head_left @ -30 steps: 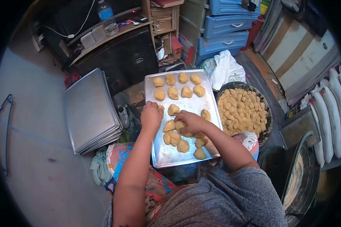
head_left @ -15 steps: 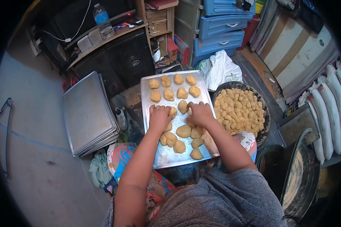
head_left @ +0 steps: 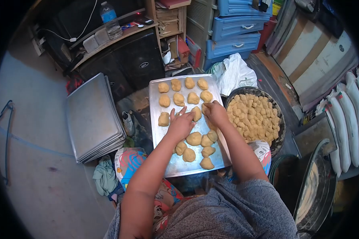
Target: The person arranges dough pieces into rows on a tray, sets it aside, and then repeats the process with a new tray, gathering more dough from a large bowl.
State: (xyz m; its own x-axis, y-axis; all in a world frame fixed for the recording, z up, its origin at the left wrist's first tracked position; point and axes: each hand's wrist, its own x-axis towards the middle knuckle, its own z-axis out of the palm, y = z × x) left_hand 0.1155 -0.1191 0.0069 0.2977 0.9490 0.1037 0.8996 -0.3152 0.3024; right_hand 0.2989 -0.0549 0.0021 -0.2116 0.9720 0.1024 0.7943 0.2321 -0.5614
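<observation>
A metal tray point(head_left: 167, 152) lies across my lap, bearing rows of dough lumps at its far end and a looser cluster nearer me. My left hand point(head_left: 182, 123) is over the middle of the tray with its fingers spread, touching dough in the third row. A dough lump point(head_left: 163, 119) sits just left of its fingers. At the tray's right side, my right hand point(head_left: 216, 114) has its fingers closed on a dough piece point(head_left: 205, 108), partly hidden by them. Below the hands lies a round dough lump point(head_left: 194, 138).
A round basin point(head_left: 282, 126) full of dough pieces stands to the right of the tray. Stacked metal trays point(head_left: 93, 119) lean at the left. Beyond are a white plastic bag point(head_left: 237, 73), blue drawers point(head_left: 233, 46) and a black cabinet point(head_left: 135, 59).
My left hand has moved right, uncovering a lump at the third row's left end. My right hand has moved slightly up and right and now grips dough. The view has shifted slightly.
</observation>
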